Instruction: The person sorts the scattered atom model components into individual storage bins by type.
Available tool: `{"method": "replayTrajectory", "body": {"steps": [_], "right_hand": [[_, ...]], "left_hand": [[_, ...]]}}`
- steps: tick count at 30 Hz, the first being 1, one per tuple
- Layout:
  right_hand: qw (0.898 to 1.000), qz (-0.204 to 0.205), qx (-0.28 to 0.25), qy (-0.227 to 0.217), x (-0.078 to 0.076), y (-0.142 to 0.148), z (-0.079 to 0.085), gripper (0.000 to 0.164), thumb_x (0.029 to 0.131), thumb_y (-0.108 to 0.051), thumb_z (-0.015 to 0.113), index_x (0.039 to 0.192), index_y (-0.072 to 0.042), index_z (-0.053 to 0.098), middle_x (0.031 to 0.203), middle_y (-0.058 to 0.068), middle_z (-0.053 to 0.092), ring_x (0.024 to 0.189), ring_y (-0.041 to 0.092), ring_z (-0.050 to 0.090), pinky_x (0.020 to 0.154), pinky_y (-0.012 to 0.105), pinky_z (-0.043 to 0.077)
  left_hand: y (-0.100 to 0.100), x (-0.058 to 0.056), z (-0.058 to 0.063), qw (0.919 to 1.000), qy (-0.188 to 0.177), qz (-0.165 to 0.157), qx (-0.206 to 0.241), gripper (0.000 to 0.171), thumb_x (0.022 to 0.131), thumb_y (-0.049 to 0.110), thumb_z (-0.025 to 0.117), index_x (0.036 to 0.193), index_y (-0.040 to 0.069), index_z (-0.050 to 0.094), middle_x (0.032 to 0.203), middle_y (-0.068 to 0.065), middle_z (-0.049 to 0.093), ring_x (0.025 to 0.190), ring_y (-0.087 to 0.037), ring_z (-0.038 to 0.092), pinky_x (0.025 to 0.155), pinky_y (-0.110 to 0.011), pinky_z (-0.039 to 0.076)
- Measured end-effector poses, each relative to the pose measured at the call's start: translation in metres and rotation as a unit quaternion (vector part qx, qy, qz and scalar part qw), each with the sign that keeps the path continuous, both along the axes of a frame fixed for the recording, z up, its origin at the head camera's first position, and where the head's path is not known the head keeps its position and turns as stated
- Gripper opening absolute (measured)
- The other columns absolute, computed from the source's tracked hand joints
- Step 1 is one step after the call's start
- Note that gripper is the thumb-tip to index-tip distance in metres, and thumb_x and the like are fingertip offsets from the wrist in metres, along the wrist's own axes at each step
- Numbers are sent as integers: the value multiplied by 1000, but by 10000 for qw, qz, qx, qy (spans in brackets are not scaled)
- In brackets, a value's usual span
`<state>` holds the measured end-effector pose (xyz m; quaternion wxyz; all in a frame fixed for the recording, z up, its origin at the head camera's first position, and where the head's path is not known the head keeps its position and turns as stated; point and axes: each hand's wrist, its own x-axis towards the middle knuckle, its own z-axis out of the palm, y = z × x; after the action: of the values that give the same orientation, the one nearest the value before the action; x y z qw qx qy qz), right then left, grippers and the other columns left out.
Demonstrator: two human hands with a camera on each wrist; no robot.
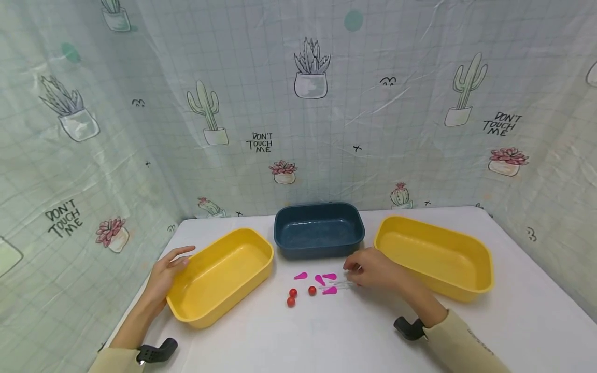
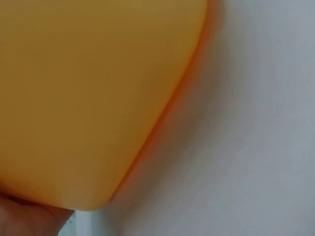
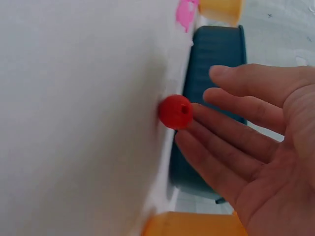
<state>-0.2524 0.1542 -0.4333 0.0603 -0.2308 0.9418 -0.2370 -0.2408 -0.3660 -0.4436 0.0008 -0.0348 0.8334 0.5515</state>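
My left hand (image 1: 165, 274) rests against the outer left side of a yellow bin (image 1: 242, 284), its fingers stretched along the rim. The left wrist view is mostly filled by this bin's wall (image 2: 88, 98), with part of the hand (image 2: 29, 219) at the lower left corner. My right hand (image 1: 373, 269) is low over the table, beside thin whitish sticks (image 1: 342, 284) and in front of the dark blue bin (image 1: 322, 253). In the right wrist view its fingers (image 3: 236, 125) are spread and loosely extended, fingertips right at a small red bead (image 3: 175, 112).
Several flat pink balloon-shaped pieces (image 1: 329, 291) lie mid-table near the sticks. Red beads (image 1: 312, 290) lie left of them. A second yellow bin (image 1: 466, 290) stands at the right, behind the right forearm. A patterned curtain (image 1: 326, 119) encloses the back and sides.
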Motion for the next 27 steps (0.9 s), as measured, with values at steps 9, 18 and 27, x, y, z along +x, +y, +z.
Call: {"method": "replayTrajectory", "body": {"steps": [9, 18, 27], "right_hand": [[9995, -19, 271, 190, 3, -2, -5, 15, 87, -16, 82, 102, -16, 80, 91, -9, 72, 81, 8, 59, 81, 29, 60], [9994, -92, 338, -44, -3, -4, -10, 7, 87, -16, 82, 88, -22, 77, 78, -13, 66, 77, 10, 57, 76, 27, 57], [9996, 46, 259, -134, -4, -4, -12, 8, 88, -14, 80, 87, -20, 76, 76, -12, 64, 76, 11, 56, 74, 26, 55]], "left_hand": [[5, -11, 3, 9998, -61, 63, 180, 46, 110, 23, 43, 155, 11, 42, 156, -22, 50, 104, 6, 65, 90, -15, 55], [6, -14, -1, 9994, -196, 76, 292, 46, 110, 24, 43, 155, 11, 43, 152, -14, 55, 105, 5, 64, 90, -14, 55], [0, -8, -9, 9895, -324, 111, 1405, 41, 110, 27, 46, 150, 21, 52, 115, 25, 65, 106, 0, 66, 91, -17, 56]]}}
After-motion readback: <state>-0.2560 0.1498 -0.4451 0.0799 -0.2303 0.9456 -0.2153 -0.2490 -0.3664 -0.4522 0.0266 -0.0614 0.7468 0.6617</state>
